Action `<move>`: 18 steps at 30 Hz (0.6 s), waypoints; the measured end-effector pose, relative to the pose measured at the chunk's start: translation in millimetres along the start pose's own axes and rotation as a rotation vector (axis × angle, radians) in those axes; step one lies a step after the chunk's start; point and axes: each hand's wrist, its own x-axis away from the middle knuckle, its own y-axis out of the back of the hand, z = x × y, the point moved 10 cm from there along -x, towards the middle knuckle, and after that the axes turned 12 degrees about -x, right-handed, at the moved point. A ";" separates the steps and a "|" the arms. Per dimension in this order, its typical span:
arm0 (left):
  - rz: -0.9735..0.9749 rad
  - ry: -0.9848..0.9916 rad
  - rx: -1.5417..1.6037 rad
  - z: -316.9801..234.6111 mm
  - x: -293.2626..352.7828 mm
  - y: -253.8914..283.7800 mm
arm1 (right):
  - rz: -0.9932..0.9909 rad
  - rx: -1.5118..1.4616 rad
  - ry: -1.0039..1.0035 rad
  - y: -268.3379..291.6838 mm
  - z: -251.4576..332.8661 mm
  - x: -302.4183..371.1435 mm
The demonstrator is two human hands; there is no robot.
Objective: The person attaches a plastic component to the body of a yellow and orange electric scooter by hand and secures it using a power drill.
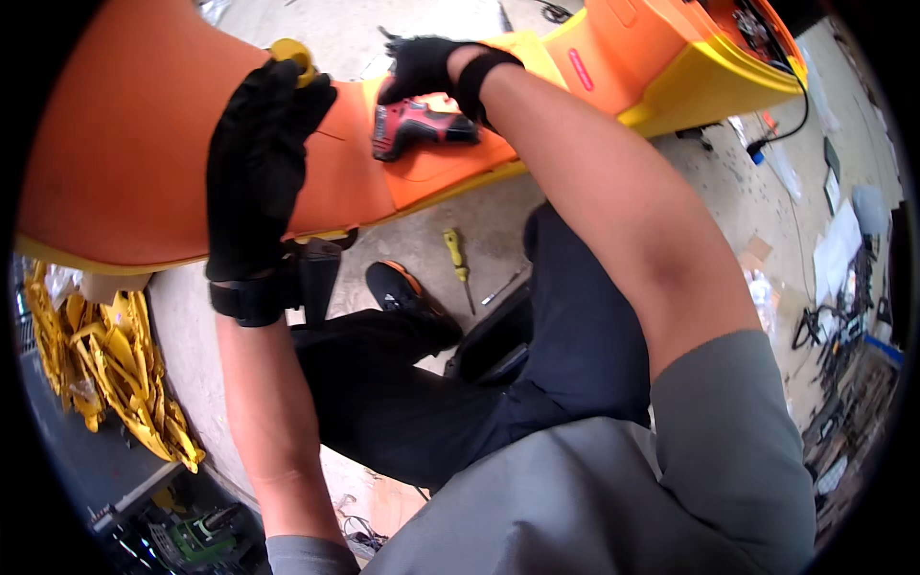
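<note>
Both my hands wear black gloves with wrist straps. My left hand is raised over the large orange plastic shell. Its fingertips close on a yellow round piece with a hollow look, perhaps a roll or a cap. Farther right, my right hand reaches across the shell's narrow middle, fingers curled. Small dark bits show at its fingertips, too small to name. Just below that hand, a red and black cordless drill lies on its side on the orange surface; its far end is partly hidden by the hand.
A yellow-handled screwdriver lies on the floor by my shoe. Yellow plastic parts are heaped at left, above a green machine. A black cable hangs from the shell's right end. Papers and scraps litter the right side.
</note>
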 end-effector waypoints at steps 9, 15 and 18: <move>0.266 0.046 -0.394 54.1 -12.7 -21.6 | -0.717 -0.380 -0.032 171.4 -54.0 355.9; 0.265 0.117 -0.577 42.7 -1.9 -13.8 | -0.682 -0.939 -0.633 -3.0 -253.6 477.7; 0.389 -0.210 -0.925 39.5 -7.4 -49.7 | -0.672 -0.926 -0.816 -101.6 -328.3 521.2</move>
